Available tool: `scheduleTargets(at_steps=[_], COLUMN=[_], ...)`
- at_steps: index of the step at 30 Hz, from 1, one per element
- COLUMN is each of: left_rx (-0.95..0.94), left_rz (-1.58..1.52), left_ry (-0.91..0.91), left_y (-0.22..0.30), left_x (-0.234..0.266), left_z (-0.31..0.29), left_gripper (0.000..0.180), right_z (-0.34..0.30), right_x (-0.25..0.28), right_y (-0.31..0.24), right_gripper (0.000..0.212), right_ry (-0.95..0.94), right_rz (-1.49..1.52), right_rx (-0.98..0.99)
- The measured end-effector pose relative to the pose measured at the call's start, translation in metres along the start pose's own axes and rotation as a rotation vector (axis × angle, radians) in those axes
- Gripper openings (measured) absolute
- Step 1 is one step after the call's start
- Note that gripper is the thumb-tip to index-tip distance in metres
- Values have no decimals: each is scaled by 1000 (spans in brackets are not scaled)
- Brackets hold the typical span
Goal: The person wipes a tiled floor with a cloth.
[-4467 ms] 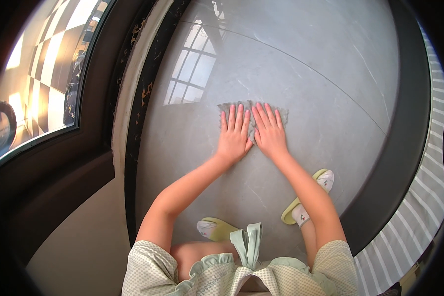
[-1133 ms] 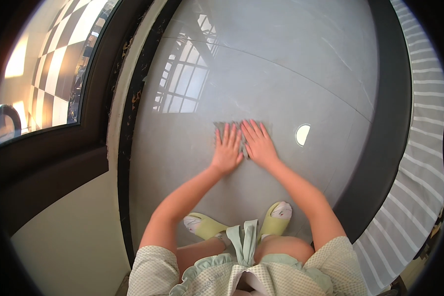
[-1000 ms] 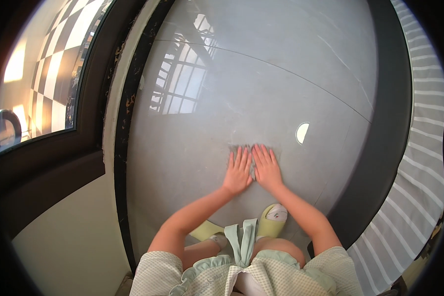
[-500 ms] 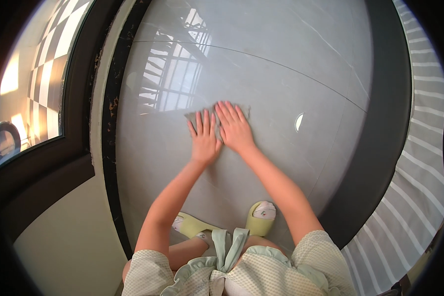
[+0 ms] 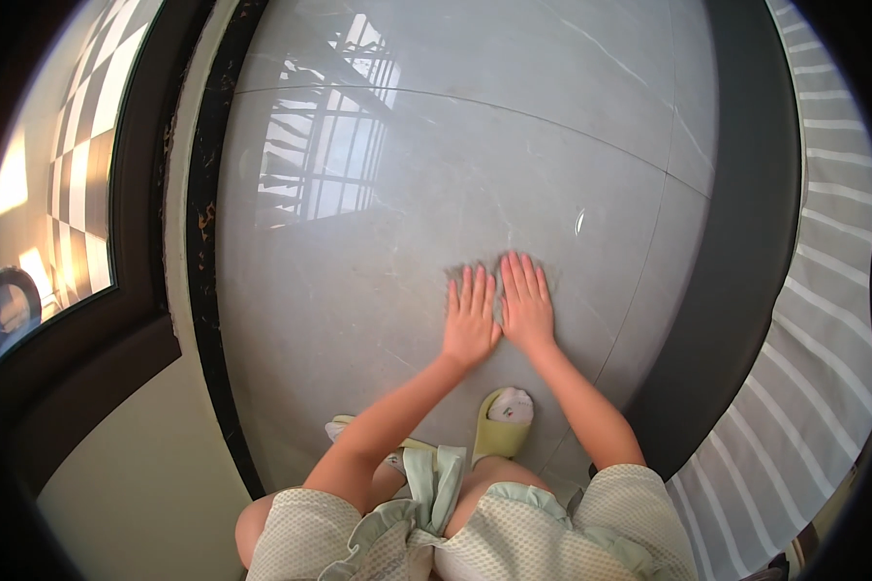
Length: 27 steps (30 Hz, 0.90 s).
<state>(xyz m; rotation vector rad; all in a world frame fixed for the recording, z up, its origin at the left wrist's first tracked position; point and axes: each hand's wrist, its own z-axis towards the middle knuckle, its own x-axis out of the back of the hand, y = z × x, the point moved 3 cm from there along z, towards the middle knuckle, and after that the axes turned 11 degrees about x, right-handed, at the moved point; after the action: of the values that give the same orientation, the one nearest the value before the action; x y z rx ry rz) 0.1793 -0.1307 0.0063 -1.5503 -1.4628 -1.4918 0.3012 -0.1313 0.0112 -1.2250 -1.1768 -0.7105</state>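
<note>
1. The grey cloth [image 5: 499, 304] lies on the floor [image 5: 436, 174] beneath the left hand [image 5: 471, 318] and right hand [image 5: 528, 308], showing between them and around their fingers.
2. The left hand lies flat over its left part, fingers extended.
3. The right hand lies beside it, likewise flat, gripping nothing.

Resting hands [image 5: 472, 321] side by side on cloth [image 5: 498, 306] over floor [image 5: 407, 174], having slippers [image 5: 510, 432] behind, glass pane [image 5: 85, 184] to far left, fabric [image 5: 828, 339] to far right.
</note>
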Motion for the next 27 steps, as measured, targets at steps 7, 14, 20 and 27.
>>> scheduleTargets(at_steps=[7,14,20,27], left_rx=[-86,-83,-28,-17], left_rz=[-40,-74,-44,48], left_ry=[-151,-93,-8,-13], left_y=[19,-2,-22,-19], left_x=[-19,-8,15,16], left_z=[-57,-33,21,20], left_gripper=[74,75,73,74], right_z=[-66,-28,42,20], right_x=[-11,-4,1,-3], right_y=[-14,-16,-6,-8], right_gripper=[65,64,63,63], right_ry=[-67,-6,65,9], right_rz=[50,119,87,14], right_rx=[-65,37,84,33])
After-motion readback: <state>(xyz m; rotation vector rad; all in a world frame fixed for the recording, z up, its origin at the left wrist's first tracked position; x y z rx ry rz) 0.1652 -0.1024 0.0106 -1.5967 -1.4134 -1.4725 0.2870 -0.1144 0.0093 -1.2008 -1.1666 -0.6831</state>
